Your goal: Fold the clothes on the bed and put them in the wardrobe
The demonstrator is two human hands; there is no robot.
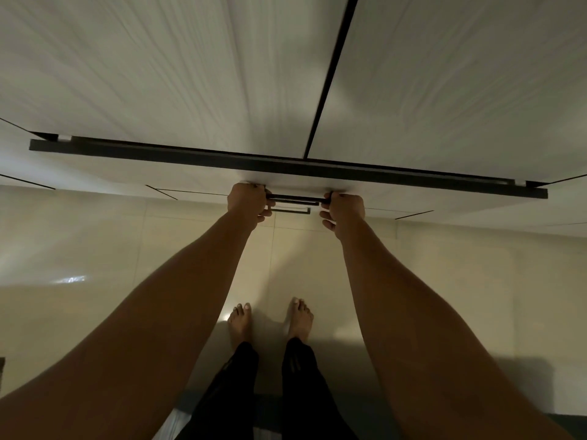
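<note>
The person stands barefoot, facing the wardrobe (460, 74). At 6 o'clock, black trousers (228, 392) cover both legs down to the ankles. The feet (239, 322) rest flat on the floor (95, 249), side by side and slightly apart, toes pointing to 12 o'clock. The floor is pale glossy tile with thin joints.

Both bare forearms extend from the lower corners toward 12 o'clock and converge on the drawer (190, 173). The left hand (247, 200) grips the 9 o'clock end of the handle (295, 197), fingers curled round the bar. The right hand (343, 209) grips the 3 o'clock end in the same manner. The handle is a thin, dark, horizontal bar; its middle section shows bare between the two hands. A second handle (292, 211) of the same kind sits just below it, with no hand on it.

The drawer is wide and pale-fronted. Its dark top edge runs as a long strip from 9 to 3 o'clock, just above the hands. A narrow gap shows at the 9 o'clock end of the strip. The interior is hidden.

The wardrobe fills the far field at 12 o'clock. Two pale wood-grain doors (158, 74) stand closed above the drawer, divided by one dark seam.
</note>
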